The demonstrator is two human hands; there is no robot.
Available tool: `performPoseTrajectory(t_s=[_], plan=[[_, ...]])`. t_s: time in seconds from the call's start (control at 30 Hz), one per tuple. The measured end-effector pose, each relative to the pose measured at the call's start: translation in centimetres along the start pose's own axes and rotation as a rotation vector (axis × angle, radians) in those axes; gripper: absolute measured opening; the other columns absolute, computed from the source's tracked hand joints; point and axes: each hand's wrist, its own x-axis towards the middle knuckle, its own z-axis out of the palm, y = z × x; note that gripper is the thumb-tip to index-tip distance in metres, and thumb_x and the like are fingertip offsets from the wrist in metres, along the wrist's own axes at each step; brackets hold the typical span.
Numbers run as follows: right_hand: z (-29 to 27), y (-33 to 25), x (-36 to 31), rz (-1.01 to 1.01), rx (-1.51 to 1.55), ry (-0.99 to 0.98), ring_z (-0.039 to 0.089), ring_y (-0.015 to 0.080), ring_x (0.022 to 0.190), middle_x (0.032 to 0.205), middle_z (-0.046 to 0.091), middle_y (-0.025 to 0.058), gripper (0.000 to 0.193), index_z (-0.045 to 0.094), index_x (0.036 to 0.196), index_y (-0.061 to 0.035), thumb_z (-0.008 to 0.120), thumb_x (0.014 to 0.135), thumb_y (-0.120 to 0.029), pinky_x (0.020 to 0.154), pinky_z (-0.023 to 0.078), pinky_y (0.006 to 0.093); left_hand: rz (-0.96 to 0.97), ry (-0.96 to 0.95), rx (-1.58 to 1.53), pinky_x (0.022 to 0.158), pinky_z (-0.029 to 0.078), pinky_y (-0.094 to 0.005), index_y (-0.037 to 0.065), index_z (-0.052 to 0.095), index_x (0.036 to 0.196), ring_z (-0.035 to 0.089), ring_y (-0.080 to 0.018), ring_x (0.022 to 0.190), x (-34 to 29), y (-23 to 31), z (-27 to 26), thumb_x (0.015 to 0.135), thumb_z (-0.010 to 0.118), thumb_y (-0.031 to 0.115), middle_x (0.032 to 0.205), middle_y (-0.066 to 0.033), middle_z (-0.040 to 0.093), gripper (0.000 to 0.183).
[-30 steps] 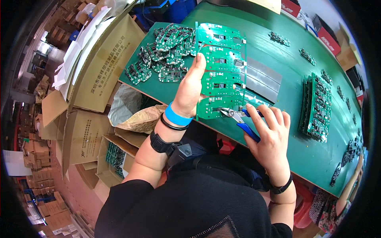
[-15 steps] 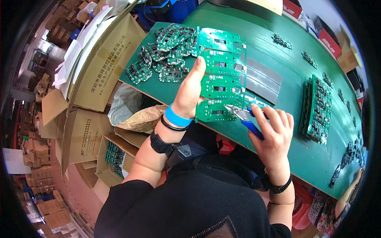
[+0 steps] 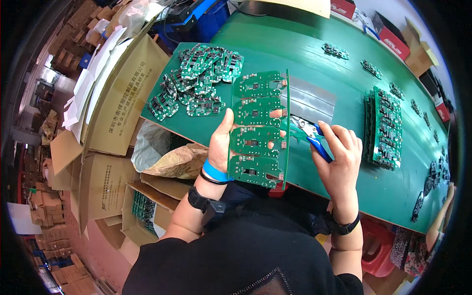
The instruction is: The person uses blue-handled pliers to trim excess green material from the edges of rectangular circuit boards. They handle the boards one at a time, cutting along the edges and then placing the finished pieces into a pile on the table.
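My left hand (image 3: 220, 147) grips a green circuit board panel (image 3: 243, 142) by its left edge, the thumb lying along that edge. Several joined boards make up the panel, with a narrow strip down its right side; some fingertips show through gaps in it. The panel is raised in front of me over the near edge of the table. Blue-handled wire cutters (image 3: 320, 149) are in my right hand (image 3: 342, 155), fingers wrapped round the handles. Their metal jaws are just right of the strip, by the panel's middle; whether they touch it I cannot tell.
Loose small circuit boards (image 3: 201, 69) lie heaped on the green table (image 3: 275, 37). Dark grey plates (image 3: 314, 98) sit beyond the cutters. To the right stands a stack of panels (image 3: 386, 128). Cardboard boxes (image 3: 130, 98) crowd the left. Another person's arm (image 3: 439, 216) shows at far right.
The panel has come lower and nearer to me and is tilted, so its right strip stands edge-on. The cutters have gone from the panel's nearest board to beside that strip.
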Motion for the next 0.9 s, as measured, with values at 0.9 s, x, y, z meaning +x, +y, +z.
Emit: performPoseTrajectory(t_s=[0.9], plan=[[-1.0, -2.3, -1.2, -0.115, 0.046, -0.182, 0.054, 0.0266, 0.101, 0.109, 0.058, 0.0074, 0.066, 0.062, 0.123, -0.0123, 0.078, 0.060, -0.020, 0.091, 0.038, 0.0431, 0.220, 0.284, 0.541, 0.089, 0.055, -0.0502, 0.005, 0.044, 0.139, 0.063, -0.0323, 0.106, 2.4, 1.7, 2.3, 0.102, 0.024, 0.057, 0.128, -0.0175, 0.058, 0.067]])
